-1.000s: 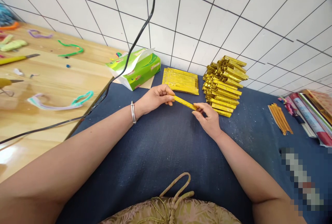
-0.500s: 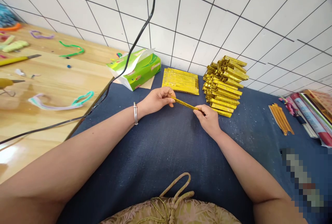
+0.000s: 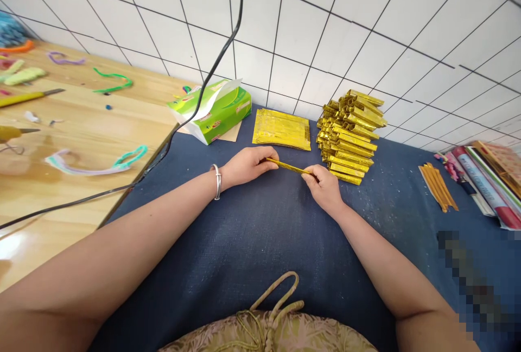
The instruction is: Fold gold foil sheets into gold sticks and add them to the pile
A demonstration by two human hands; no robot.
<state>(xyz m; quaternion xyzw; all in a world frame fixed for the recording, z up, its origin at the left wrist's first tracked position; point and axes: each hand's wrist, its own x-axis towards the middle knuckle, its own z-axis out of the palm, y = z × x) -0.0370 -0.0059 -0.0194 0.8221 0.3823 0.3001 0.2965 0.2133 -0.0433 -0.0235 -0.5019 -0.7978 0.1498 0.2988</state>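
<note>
Between my two hands stretches a thin, folded gold foil paper strip. My left hand pinches its left end between thumb and fingers, and a silver bangle circles that wrist. At the strip's right end, my right hand is closed in a pinch. Beyond the left hand lies a flat stack of gold foil paper. Many folded gold strips form a tall pile just behind my right hand. Both hands are above the dark blue cloth.
A green tissue pack stands behind my left hand. A black cable hangs in front of it. On the wooden table at left lie pipe cleaners and yellow-handled tools. Brown strips and books are at right, before a tiled wall.
My left hand has turned slightly, its fingers now curled further over the strip's end. The strip lies a little more level. My right hand keeps its pinch.
</note>
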